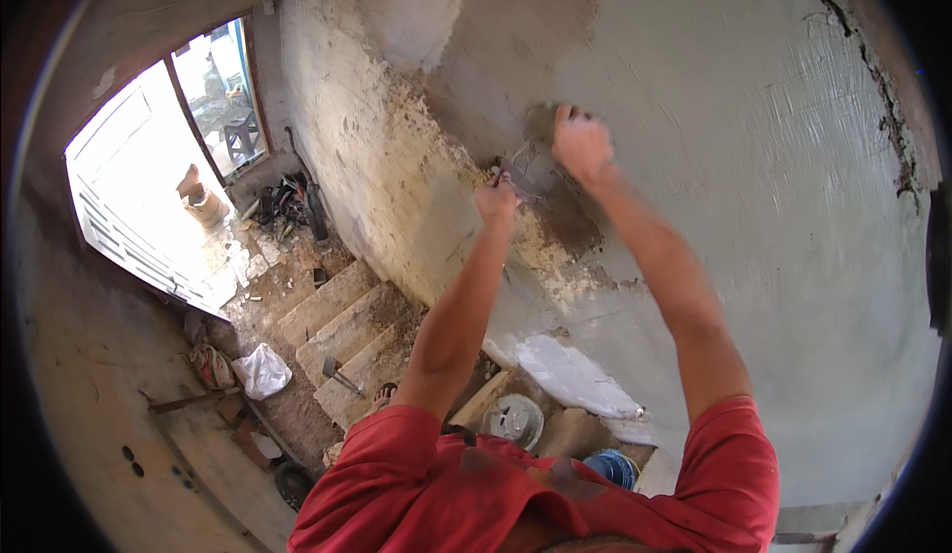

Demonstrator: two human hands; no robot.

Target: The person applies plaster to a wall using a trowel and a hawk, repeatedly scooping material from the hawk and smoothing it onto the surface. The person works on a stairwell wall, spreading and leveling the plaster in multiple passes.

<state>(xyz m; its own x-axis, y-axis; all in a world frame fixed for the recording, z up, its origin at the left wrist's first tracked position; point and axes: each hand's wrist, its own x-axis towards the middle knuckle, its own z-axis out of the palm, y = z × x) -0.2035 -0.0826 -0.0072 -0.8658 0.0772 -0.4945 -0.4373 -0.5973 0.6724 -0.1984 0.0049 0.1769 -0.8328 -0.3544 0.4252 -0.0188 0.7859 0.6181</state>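
Both my arms reach up to a wall with wet grey plaster [714, 156] spread over much of it. My left hand [498, 199] is closed on a small dark thing at the wall, too small to make out. Thin pale strands, perhaps wires, show beside it. Up and to the right, my right hand [583, 146] is curled into a fist against the wall; motion smears it a little. Whatever it grips is hidden. Beside that fist lies a darker damp patch [540, 122], and below both hands is a rough brown patch [570, 221] of bare wall.
Worn steps [352, 330] go down on the left to an open doorway [139, 166]. A trowel-like tool [342, 376] lies on a step. Near my body are a round, whitish-grey container [514, 419], a blue bucket [613, 467] and a white sheet [575, 374]. A white bag [263, 370] sits lower left.
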